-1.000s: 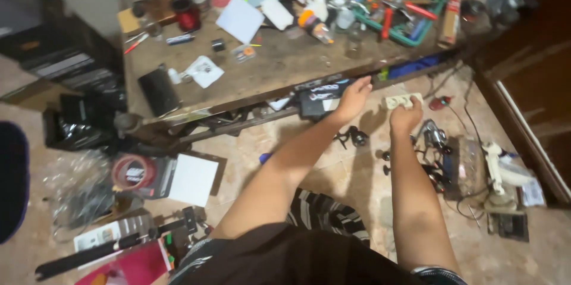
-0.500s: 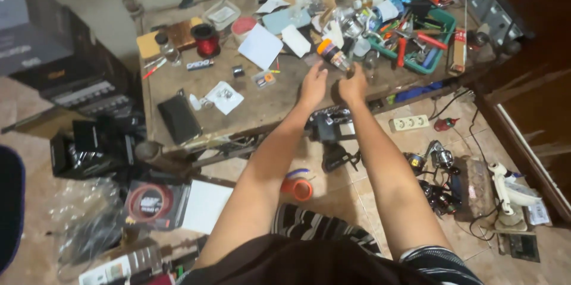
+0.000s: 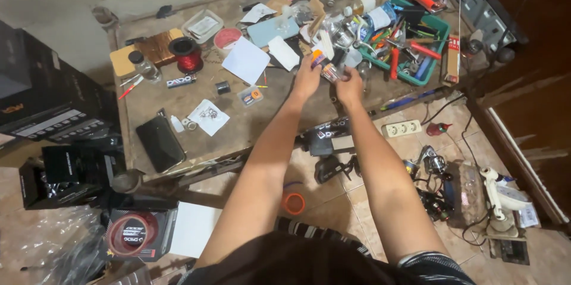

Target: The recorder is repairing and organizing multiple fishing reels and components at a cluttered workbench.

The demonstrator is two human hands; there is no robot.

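Both hands are up over the table [image 3: 178, 106], top centre: left hand [image 3: 307, 79] and right hand [image 3: 349, 84] gripping a small bottle [image 3: 324, 66], cap looks on, nothing opened yet.

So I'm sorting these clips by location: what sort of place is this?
Probably a home repair or hobby workshop: a cluttered low table with a green tray of hand tools, a red wire spool, and a power strip and gear on the tiled floor. Both hands hold a small bottle.
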